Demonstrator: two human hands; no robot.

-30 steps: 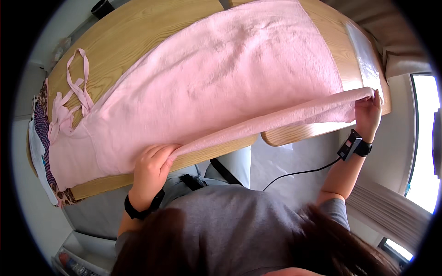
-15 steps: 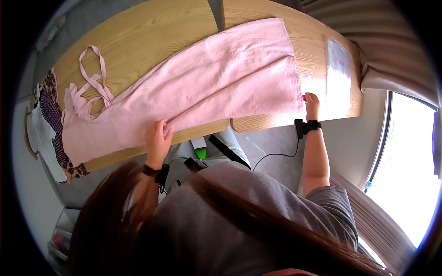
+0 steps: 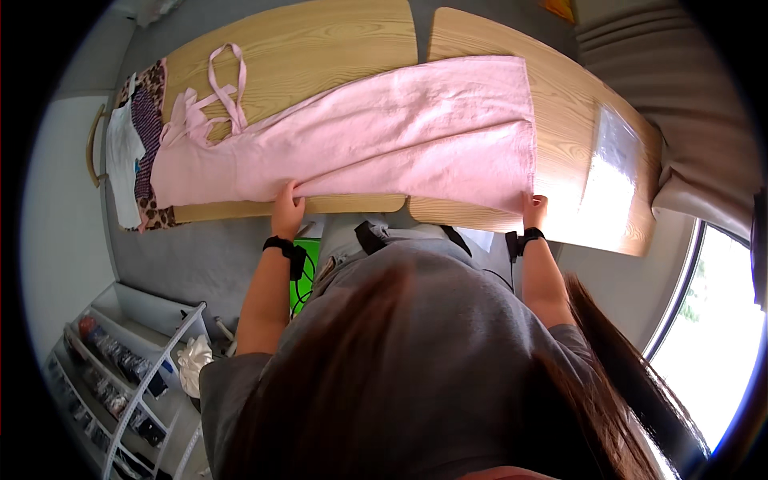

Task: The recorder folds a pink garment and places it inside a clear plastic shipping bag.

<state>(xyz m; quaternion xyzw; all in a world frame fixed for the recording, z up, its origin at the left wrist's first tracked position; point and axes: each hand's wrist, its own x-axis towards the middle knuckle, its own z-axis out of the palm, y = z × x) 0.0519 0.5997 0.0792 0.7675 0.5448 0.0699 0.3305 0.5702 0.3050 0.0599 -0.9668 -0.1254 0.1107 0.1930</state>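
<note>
A long pink dress [image 3: 384, 136] lies spread across two wooden tables, its thin tie straps [image 3: 230, 84] looped at the upper left and its hem toward the right. Along the near edge, around the waist, my left hand [image 3: 288, 210] pinches the cloth, and a crease runs from there toward the hem. My right hand [image 3: 534, 212] has its fingers closed on the near corner of the hem. Both wrists wear black straps with small black boxes.
Folded leopard-print and dark patterned cloth [image 3: 148, 132] with a white garment [image 3: 124, 160] sits at the left table end. A clear plastic bag [image 3: 612, 164] lies on the right table [image 3: 560, 104]. A gap parts the tables. A compartmented rack [image 3: 132, 376] stands lower left; a curtain [image 3: 688, 112] hangs right.
My right hand has closed on the hem's near corner, where it was just beside it. My left hand now pinches the near edge. The view has shifted, showing more of the rack.
</note>
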